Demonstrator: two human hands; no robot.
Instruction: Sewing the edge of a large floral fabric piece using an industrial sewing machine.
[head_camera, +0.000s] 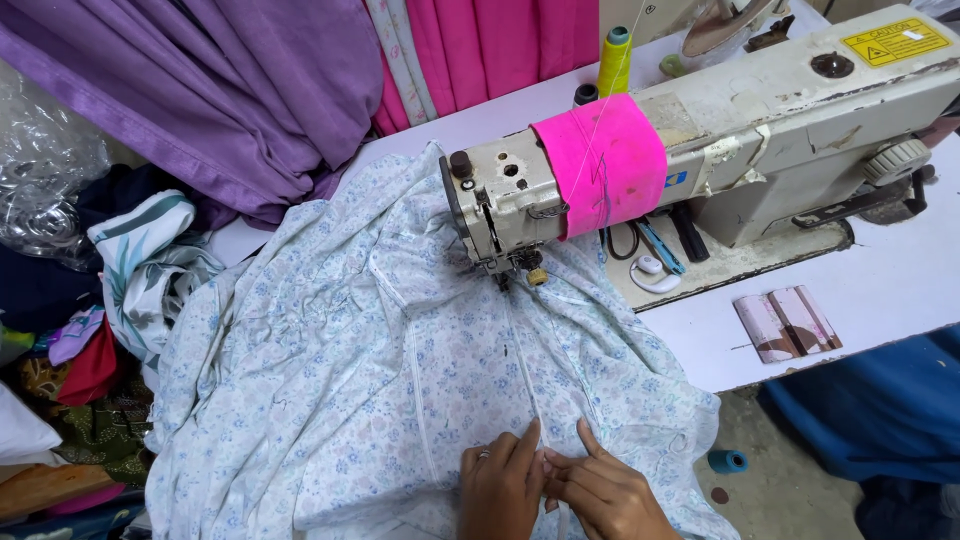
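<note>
1. Head view, looking down on a sewing table. Both hands sit at the bottom edge, side by side and touching. The left hand lies flat with fingers pressed on a pale floral cloth. The right hand pinches a small fold of the same cloth between thumb and fingers.
2. The cloth spreads wide over the table, from the hands up to the needle of a cream sewing machine. A seam line runs from between the hands straight towards the needle.
3. Judged from this, the step is lining up a fold or seam. It would go best with both edges kept even, the cloth pulled smooth and flat, and the fold held in line with the needle.
4. The machine has a pink band wrapped around its arm. A yellow spool stands behind it.
5. Scissors lie in the well under the machine arm. A small card lies on the table to the right.
6. Purple fabric and pink fabric hang at the back. Mixed scraps pile up on the left.
7. A blue spool lies on the floor, right of the hands.
8. In the way: loose bulk of cloth bunched left of the seam could drag or catch under the needle.
</note>
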